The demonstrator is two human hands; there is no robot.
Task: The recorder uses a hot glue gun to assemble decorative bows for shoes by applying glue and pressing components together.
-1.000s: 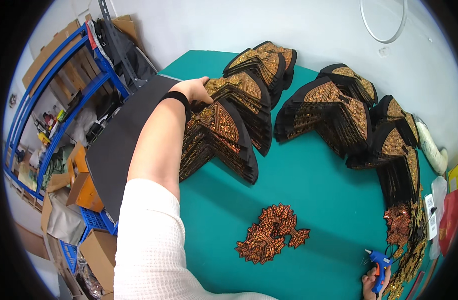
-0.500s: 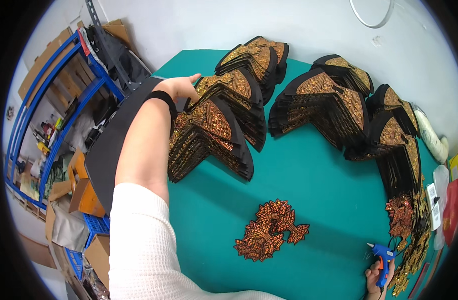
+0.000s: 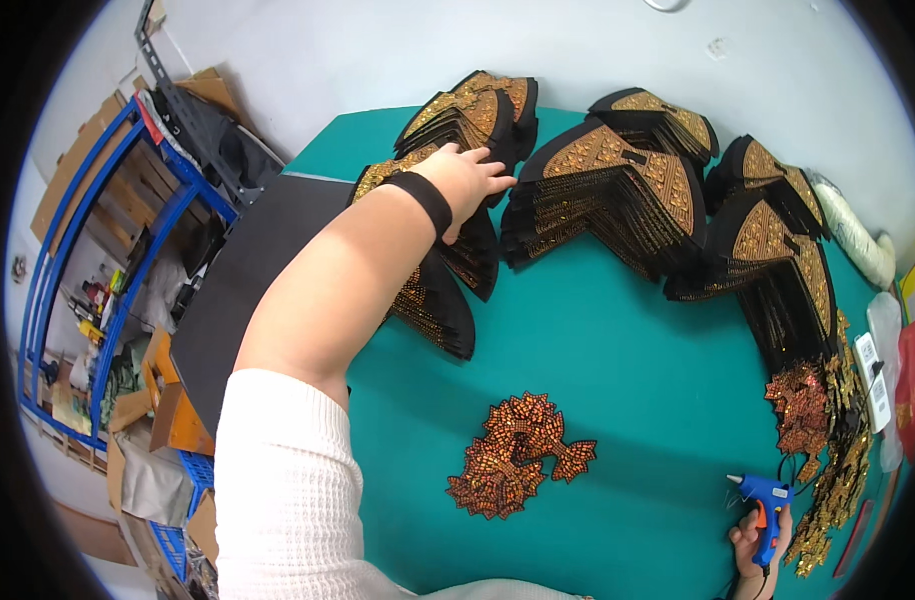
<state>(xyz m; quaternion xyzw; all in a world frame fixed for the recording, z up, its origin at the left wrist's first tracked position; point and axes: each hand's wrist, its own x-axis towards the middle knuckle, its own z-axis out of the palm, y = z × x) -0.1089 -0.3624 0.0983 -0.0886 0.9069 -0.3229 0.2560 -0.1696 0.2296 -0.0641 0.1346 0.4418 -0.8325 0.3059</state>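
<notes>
Left hand (image 3: 465, 190): fingers spread apart, positioned over the far left side, above the left stacks (image 3: 443, 305) of black pieces with gold beading. Its fingertips lie just beside the middle stack (image 3: 628, 165) of similar pieces; whether they touch it, I cannot tell. Right hand (image 3: 746, 545): closed around the handle of a blue glue gun (image 3: 765, 495) at the near right, nozzle pointing left. More beaded stacks (image 3: 778, 240) stand at the far right. Orange beaded patches (image 3: 508, 465) lie overlapping on the green table (image 3: 628, 350), near centre, apart from both hands. Gold trims (image 3: 833, 510) lie right of the glue gun.
</notes>
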